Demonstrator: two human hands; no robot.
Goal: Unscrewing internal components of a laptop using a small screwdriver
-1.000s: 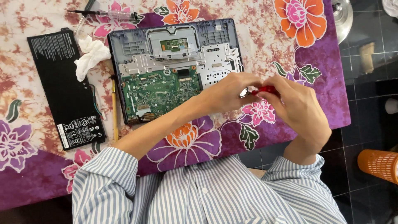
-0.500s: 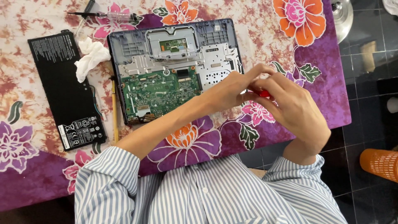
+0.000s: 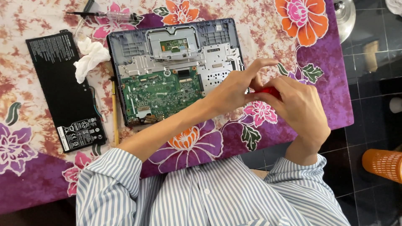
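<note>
Between both hands, a red tool sits pinched: left hand fingertips pressed on its top, right hand wrapped around it from below, just right of the open laptop

Purple floral cloth, green circuit board, black battery

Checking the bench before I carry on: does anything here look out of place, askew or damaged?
Nothing looks damaged. The opened laptop has its green board bare; its black battery pack lies askew left of it, with a crumpled white tissue on its corner. Both hands pinch a small red thing.
</note>
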